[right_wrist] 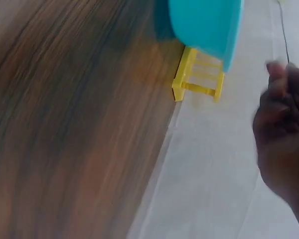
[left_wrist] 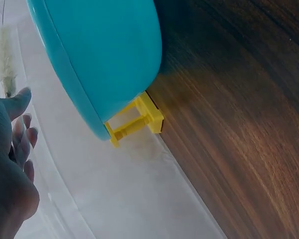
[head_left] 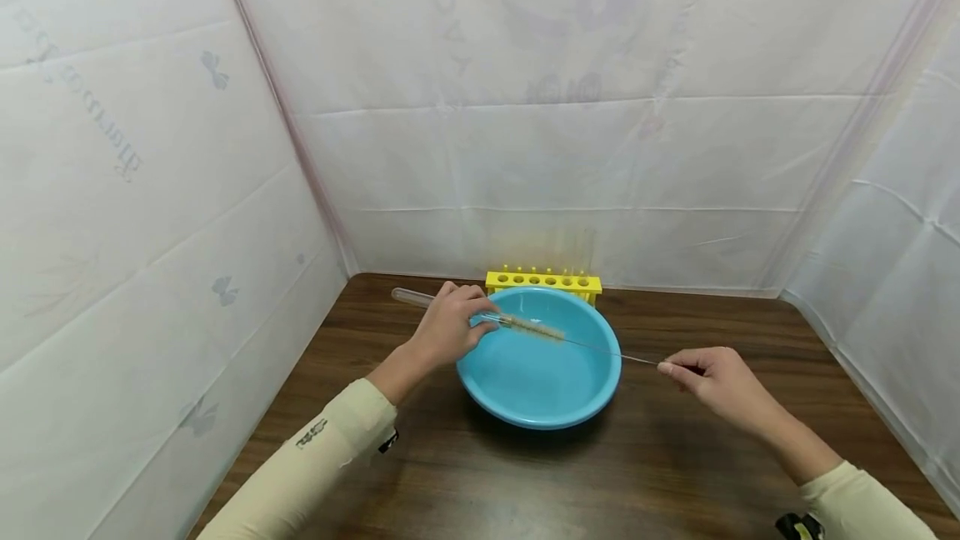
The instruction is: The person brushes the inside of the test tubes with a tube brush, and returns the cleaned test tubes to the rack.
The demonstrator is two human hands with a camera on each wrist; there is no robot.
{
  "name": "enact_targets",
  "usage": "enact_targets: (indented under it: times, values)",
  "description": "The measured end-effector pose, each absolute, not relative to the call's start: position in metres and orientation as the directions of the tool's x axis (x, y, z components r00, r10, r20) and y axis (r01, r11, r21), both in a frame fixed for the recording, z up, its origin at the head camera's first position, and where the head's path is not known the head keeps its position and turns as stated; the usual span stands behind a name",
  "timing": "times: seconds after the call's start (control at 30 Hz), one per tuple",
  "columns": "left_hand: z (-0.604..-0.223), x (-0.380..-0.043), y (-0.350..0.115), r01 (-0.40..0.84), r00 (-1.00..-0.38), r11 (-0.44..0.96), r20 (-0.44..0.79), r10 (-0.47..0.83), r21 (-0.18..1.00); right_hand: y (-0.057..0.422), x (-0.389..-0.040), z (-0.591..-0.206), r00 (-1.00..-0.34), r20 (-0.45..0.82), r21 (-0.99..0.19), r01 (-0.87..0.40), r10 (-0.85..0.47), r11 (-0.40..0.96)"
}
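My left hand (head_left: 448,325) holds a clear glass test tube (head_left: 411,297) over the left side of the blue basin (head_left: 536,386). The tube's rounded end sticks out to the left, and its middle is hidden behind the fingers. At its mouth is a test tube brush (head_left: 536,329), most of the pale bristles showing outside the glass. The brush's thin wire handle runs right across the basin to my right hand (head_left: 716,377), which pinches its end between thumb and fingers. In the left wrist view the bristles (left_wrist: 6,55) stand just beyond the thumb.
A yellow test tube rack (head_left: 543,280) stands right behind the basin, with faint clear tubes upright at its right end. Dark wood-grain tabletop (head_left: 675,473) surrounds the basin. White sheeting (head_left: 525,148) walls in the back and both sides.
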State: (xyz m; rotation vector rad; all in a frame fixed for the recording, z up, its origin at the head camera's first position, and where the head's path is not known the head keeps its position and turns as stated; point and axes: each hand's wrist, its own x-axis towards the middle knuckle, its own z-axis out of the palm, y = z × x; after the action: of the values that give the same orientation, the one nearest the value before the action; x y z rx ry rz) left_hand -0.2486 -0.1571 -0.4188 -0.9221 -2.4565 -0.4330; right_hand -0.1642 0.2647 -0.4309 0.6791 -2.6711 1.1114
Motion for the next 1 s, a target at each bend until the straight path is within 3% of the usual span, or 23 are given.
enact_targets:
  times: [0.13, 0.3, 0.43, 0.53, 0.67, 0.73, 0.8, 0.9, 0.93, 1.0]
  values:
    - [-0.420, -0.249, -0.158, 0.664, -0.690, 0.732, 0.503, 0.521, 0.153, 0.260, -0.164, -0.436, -0.644, 0.638, -0.232, -0.683, -0.421, 0.693]
    - [-0.422, -0.248, -0.158, 0.658, -0.709, 0.735, 0.464, 0.531, 0.165, 0.256, -0.168, -0.437, -0.399, 0.725, 0.135, -0.716, -0.561, 0.685]
    - [-0.422, -0.247, -0.158, 0.655, -0.712, 0.738, 0.458, 0.532, 0.161, 0.256, -0.170, -0.438, -0.296, 0.679, 0.318, -0.706, -0.671, 0.633]
    - [-0.422, -0.247, -0.158, 0.645, -0.721, 0.747, 0.455, 0.523, 0.163, 0.254, -0.171, -0.440, -0.281, 0.676, 0.337, -0.705, -0.682, 0.624]
    - [-0.423, -0.247, -0.159, 0.632, -0.736, 0.752, 0.447, 0.508, 0.186, 0.252, -0.170, -0.441, -0.346, 0.726, 0.169, -0.748, -0.595, 0.642]
    - [-0.425, -0.248, -0.158, 0.639, -0.728, 0.749, 0.453, 0.514, 0.176, 0.253, -0.168, -0.439, -0.438, 0.728, 0.007, -0.765, -0.528, 0.644]
    - [-0.427, -0.250, -0.158, 0.657, -0.700, 0.742, 0.471, 0.536, 0.133, 0.254, -0.165, -0.436, -0.583, 0.673, -0.203, -0.737, -0.455, 0.645]
    - [-0.434, -0.252, -0.157, 0.697, -0.618, 0.717, 0.525, 0.585, 0.021, 0.259, -0.164, -0.427, -0.825, 0.410, -0.594, -0.565, -0.390, 0.572]
    - [-0.436, -0.253, -0.157, 0.707, -0.587, 0.707, 0.544, 0.600, -0.017, 0.261, -0.165, -0.424, -0.878, 0.280, -0.716, -0.460, -0.388, 0.525]
    - [-0.438, -0.252, -0.156, 0.711, -0.542, 0.699, 0.572, 0.616, -0.078, 0.265, -0.170, -0.421, -0.906, 0.017, -0.886, -0.210, -0.424, 0.414]
